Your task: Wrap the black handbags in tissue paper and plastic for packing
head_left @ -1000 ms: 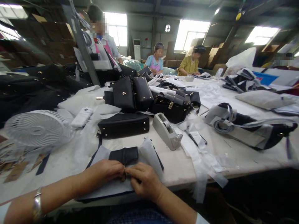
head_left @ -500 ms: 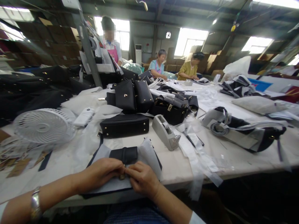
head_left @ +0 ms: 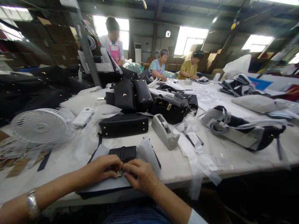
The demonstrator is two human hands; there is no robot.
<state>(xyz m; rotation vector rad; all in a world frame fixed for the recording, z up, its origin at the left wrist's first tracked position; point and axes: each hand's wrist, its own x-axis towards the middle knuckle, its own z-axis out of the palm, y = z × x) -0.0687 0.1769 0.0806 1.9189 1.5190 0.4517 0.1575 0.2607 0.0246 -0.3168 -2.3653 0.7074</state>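
My left hand (head_left: 102,169) and my right hand (head_left: 139,176) meet at the table's near edge, fingertips pinched together on a small gold metal clasp (head_left: 120,172). The clasp belongs to a black handbag (head_left: 122,153) lying flat under white wrapping paper (head_left: 146,153), which covers most of it. Both hands rest on the paper over the bag. A watch shows on my left wrist.
A grey tape dispenser (head_left: 164,131) stands just beyond the bag, and another black bag (head_left: 123,125) lies behind it. A white fan (head_left: 42,125) sits at left. More black bags, paper strips and a wrapped bag (head_left: 243,130) fill the table. Three other people work farther back.
My hands have stayed pinched on the clasp, shifting slightly up toward the bag. The view has drifted a little; a standing person at the back has moved right.
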